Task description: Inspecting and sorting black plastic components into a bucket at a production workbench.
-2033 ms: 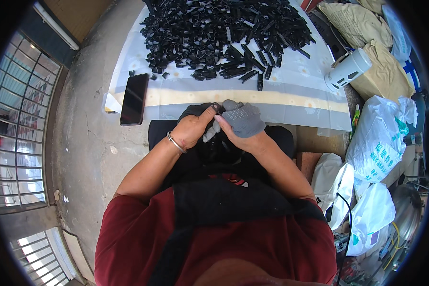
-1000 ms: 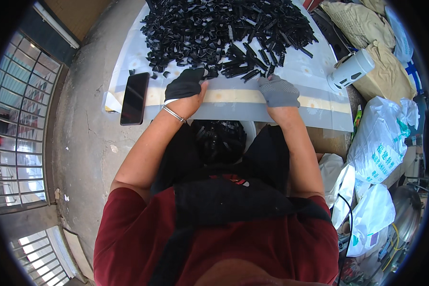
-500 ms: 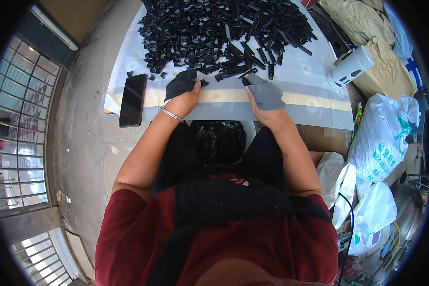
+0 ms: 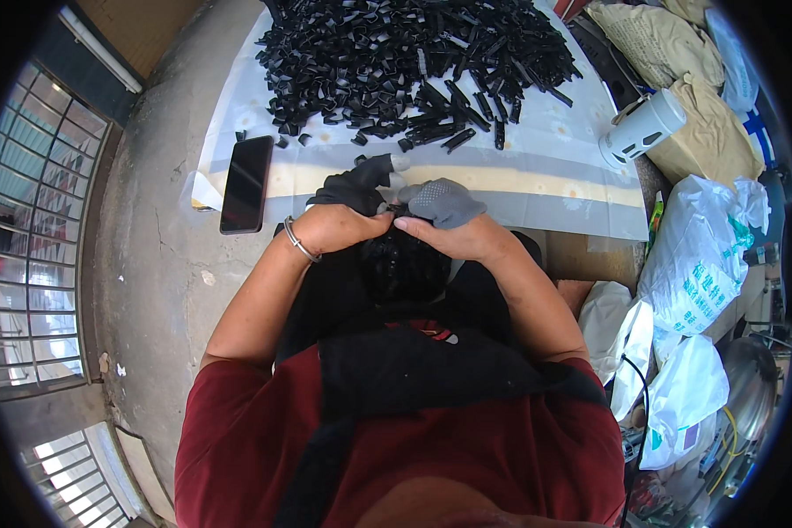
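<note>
My hands meet just over the table's near edge, thumbs toward each other. My left hand (image 4: 352, 195), in a dark fingerless glove, is closed, with its index finger bent above the right fingertips. My right hand (image 4: 449, 211), in a grey dotted glove, is closed in a pinch. Between the fingertips is a small black plastic piece (image 4: 399, 211), mostly hidden. Beyond them lies a large heap of black plastic pieces (image 4: 352, 70), short clips at left and longer strips (image 4: 458, 141) at right. Below my hands, between my knees, a container holds shiny black pieces (image 4: 405, 268).
The table (image 4: 554, 194) has a pale patterned cover. A phone (image 4: 246, 185) lies at its left edge, and a white tumbler (image 4: 642, 128) stands at the right. White plastic bags (image 4: 695, 255) and brown sacks (image 4: 704, 132) crowd the right side. A barred window (image 4: 40, 229) is at left.
Both hands have drawn back from the heap toward my body and come together. They were apart, each at the heap's near edge; now their fingertips meet around a black piece.
</note>
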Demonstrator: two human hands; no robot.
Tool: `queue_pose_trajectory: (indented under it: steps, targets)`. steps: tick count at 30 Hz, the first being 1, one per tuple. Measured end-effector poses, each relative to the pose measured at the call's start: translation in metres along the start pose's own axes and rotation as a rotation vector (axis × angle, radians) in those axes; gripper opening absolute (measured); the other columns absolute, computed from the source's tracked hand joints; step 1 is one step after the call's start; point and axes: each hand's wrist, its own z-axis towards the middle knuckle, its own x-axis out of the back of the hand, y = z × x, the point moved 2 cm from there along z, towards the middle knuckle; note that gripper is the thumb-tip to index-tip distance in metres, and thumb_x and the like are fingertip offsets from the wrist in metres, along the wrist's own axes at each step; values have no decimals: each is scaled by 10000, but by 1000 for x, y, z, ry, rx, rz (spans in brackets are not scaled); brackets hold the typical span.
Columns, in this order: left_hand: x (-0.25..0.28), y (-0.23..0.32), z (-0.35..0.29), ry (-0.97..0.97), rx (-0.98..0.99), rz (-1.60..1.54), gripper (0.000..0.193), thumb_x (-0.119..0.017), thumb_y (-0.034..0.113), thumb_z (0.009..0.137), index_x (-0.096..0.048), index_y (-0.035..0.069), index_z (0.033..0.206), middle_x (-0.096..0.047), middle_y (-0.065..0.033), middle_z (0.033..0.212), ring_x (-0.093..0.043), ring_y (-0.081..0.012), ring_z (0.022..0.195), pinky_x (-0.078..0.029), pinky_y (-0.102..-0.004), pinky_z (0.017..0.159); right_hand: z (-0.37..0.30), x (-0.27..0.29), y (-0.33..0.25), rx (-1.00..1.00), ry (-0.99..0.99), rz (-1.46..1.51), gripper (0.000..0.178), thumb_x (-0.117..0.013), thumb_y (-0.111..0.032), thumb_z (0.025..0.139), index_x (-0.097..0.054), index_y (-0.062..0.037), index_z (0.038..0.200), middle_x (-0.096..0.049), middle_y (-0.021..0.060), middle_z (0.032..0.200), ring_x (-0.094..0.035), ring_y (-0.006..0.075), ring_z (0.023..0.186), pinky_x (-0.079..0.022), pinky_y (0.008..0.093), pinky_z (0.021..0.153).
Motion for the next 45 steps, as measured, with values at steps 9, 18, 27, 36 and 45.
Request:
queue_pose_trajectory:
  steps: [9,18,27,36,45]
  targets:
    - [-9,17,-13,-220,77,-550,486,-604,190,771,-457,24,1203,-611,-169,855,-575,-172,852,-446,-253,751,-21,-8,-3,-357,-55,381,321,-679,-207,749,-570,-22,987,-583,61,873,-554,177,771,-449,304,736]
    - [-24,6,-27,20,378,-281,447,-356,392,922,-594,16,969,-616,-119,822,-576,-241,767,-440,-306,721,-22,-12,-12,83,344,-166,230,-583,-228,800,-586,-38,929,-594,121,817,-564,293,780,-441,375,679]
    - [-12,11,-16,-8,79,-269,386,-417,343,911,-593,-1,913,-606,-110,792,-551,-229,728,-428,-309,692,-31,8,-15,110,292,-217,223,-570,-239,811,-603,-44,916,-602,112,815,-563,295,771,-445,381,673]
    - [-20,21,-13,102,27,88,352,-384,271,913,-565,0,781,-579,-196,723,-551,-366,697,-434,-392,629,-28,-9,-17,45,213,-423,179,-571,-189,786,-606,-69,914,-599,81,930,-559,278,839,-435,388,716]
    - [-11,22,-14,-130,44,182,443,-343,359,911,-566,3,771,-583,-204,769,-557,-366,741,-435,-411,661,-27,-26,-12,80,259,-251,246,-527,-258,816,-586,-40,915,-596,117,900,-554,316,839,-429,420,722]
